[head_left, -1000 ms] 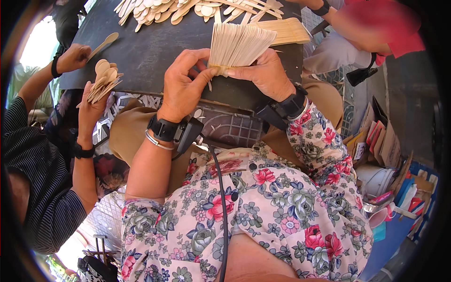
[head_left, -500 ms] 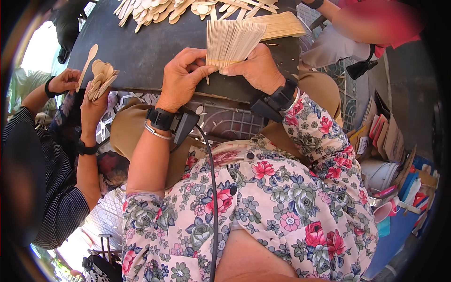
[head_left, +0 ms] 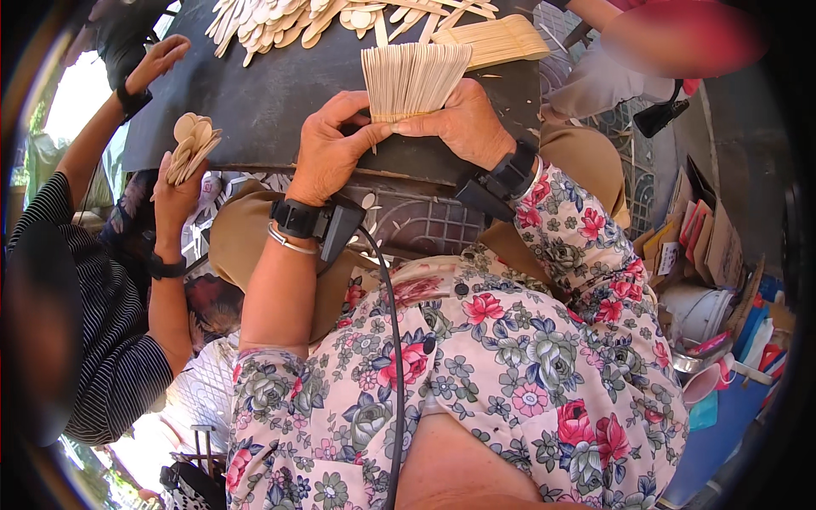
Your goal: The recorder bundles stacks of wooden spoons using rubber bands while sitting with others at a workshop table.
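Observation:
Above the near edge of the dark table, both my hands hold a fanned bundle of thin, flat wooden sticks. A narrow tan band seems to run around its lower end. My left hand pinches the bottom left corner between thumb and fingers. From the other side, my right hand grips the bottom right, its thumb tip meeting the left thumb. Just behind the bundle, a second stack of flat wooden sticks lies on the table.
A heap of wooden spoons covers the far part of the table. At left, a co-worker's hand holds a bunch of wooden spoons; their other hand is raised. Another person sits at right, near cardboard boxes.
The co-worker's one hand has moved up and away, and the single spoon it held no longer shows there. My hands keep their grip; the bundle sits slightly further left and lower.

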